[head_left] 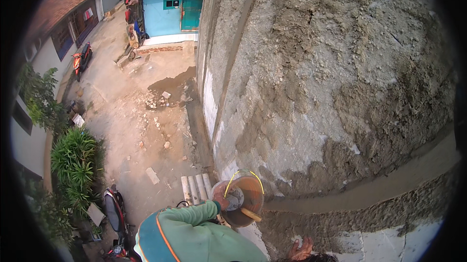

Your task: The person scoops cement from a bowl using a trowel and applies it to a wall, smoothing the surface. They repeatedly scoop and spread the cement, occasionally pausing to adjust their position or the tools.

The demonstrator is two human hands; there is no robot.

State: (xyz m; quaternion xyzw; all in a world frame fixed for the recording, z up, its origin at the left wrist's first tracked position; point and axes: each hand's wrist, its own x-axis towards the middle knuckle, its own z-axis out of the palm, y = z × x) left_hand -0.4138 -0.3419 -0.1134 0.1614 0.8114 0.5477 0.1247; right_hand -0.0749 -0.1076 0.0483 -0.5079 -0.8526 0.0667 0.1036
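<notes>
My left hand (221,200), at the end of a green sleeve, is closed at the left rim of a bucket (263,195) with a yellow handle. Some of its fingers are hidden. Inside the bucket, beside that hand, is a rounded grey thing (235,198) whose kind I cannot make out. A wooden handle (251,214) leans across the bucket's near side, and what it belongs to is hidden. At the lower edge, my right hand (301,249) is open, its fingers apart, near the mortar-smeared lower wall. It holds nothing that I can see.
A tall wall with rough wet mortar (311,82) rises on the right, above a smooth ledge (374,189). Far below lies a yard (121,116) with rubble (158,100) and two motorbikes (81,60). Pale ridged slats (196,188) are left of the bucket.
</notes>
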